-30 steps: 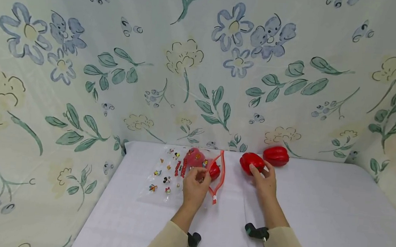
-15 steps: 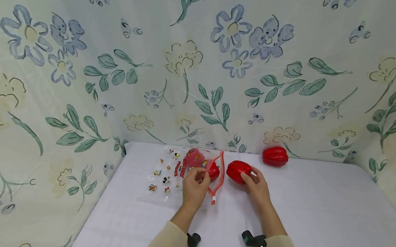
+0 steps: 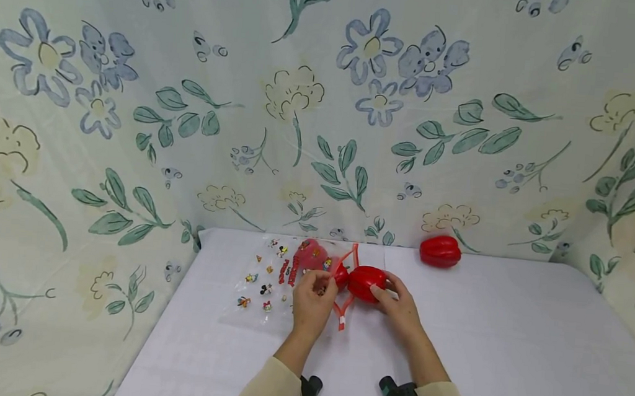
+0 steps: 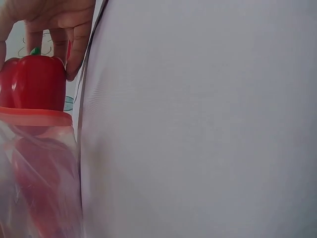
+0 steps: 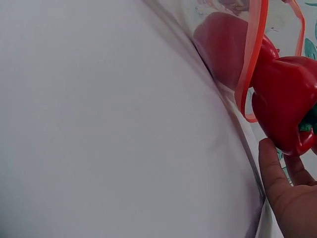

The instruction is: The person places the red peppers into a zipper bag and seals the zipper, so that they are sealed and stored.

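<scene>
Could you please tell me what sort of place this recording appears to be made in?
Probably a staged recording booth rather than a kitchen: floral cloth is draped as walls on three sides, a plain white sheet covers the table, and only peppers and a zip bag lie there.

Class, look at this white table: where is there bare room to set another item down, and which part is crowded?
The right side of the table, in front of the lone red pepper, lies bare. So does the near left strip before the clear bag. The middle is crowded: the left hand holds the bag's red-rimmed mouth, and the right hand brings a pepper to it.
</scene>
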Demonstrator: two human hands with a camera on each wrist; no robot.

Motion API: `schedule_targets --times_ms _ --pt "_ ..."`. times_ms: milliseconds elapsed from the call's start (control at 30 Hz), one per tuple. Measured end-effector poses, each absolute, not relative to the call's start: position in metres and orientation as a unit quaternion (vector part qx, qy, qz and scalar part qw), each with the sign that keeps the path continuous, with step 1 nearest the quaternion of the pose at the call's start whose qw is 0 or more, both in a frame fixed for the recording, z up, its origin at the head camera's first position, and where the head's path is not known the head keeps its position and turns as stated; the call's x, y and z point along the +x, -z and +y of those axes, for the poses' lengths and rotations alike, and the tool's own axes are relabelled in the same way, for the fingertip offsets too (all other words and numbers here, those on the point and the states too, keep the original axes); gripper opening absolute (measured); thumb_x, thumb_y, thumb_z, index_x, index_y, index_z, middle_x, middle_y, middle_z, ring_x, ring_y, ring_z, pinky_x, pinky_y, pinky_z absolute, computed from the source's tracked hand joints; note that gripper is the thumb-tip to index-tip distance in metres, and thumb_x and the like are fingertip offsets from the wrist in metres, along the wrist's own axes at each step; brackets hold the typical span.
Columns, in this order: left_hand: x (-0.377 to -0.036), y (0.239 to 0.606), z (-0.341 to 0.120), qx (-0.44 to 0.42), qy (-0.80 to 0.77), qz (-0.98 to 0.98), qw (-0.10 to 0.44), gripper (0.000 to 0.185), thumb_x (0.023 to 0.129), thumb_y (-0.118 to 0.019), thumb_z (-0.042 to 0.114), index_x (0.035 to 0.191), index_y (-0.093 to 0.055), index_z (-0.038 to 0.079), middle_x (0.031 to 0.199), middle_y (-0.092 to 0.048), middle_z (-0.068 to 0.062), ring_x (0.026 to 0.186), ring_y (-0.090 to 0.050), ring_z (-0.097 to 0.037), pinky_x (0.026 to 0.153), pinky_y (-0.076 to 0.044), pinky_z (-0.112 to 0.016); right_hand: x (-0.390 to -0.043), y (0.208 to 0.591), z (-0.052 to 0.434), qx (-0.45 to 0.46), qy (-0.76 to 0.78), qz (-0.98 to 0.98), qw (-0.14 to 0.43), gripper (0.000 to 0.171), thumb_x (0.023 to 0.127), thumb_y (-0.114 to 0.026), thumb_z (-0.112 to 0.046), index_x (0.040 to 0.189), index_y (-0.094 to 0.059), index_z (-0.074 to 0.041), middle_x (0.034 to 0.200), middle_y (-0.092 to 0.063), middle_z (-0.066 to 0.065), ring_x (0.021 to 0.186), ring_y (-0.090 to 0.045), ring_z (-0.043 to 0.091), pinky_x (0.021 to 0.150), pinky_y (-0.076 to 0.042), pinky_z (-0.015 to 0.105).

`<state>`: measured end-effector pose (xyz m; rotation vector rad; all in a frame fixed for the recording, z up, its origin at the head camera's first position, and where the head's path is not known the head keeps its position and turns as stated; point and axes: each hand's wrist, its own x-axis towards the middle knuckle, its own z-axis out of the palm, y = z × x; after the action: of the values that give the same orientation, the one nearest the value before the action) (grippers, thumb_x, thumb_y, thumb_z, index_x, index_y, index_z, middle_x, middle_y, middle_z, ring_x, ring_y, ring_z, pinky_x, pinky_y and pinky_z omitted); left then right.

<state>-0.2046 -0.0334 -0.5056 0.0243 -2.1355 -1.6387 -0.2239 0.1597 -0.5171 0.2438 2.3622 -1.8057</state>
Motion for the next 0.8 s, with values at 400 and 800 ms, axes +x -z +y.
schedule_targets --times_ms 400,800 --pt "-0.204 0.504 -0.034 0.002 0.592 -0.772 0.231 0.008 0.092 -0.071 0.014 0.099 -0.07 0.017 0.093 -0.067 0.005 0.086 -0.062 -0.009 0.073 -0.057 -0.019 -0.221 0.521 0.148 0.058 0.6 0.794 0.076 0.076 0.092 -0.069 -0.049 0.155 -0.037 -0.021 0.155 -0.042 0.018 0.136 -0.051 0.04 0.099 -0.058 0.044" --pt "-0.206 0.505 -0.034 -0.008 0.592 -0.771 0.235 0.009 0.093 -0.071 0.014 0.101 -0.071 0.015 0.095 -0.068 0.005 0.089 -0.062 -0.01 0.076 -0.058 -0.021 -0.221 0.517 0.134 0.044 0.587 0.806 0.07 0.079 0.089 -0.072 -0.052 0.155 -0.039 -0.023 0.154 -0.045 0.017 0.129 -0.058 0.038 0.097 -0.058 0.044"
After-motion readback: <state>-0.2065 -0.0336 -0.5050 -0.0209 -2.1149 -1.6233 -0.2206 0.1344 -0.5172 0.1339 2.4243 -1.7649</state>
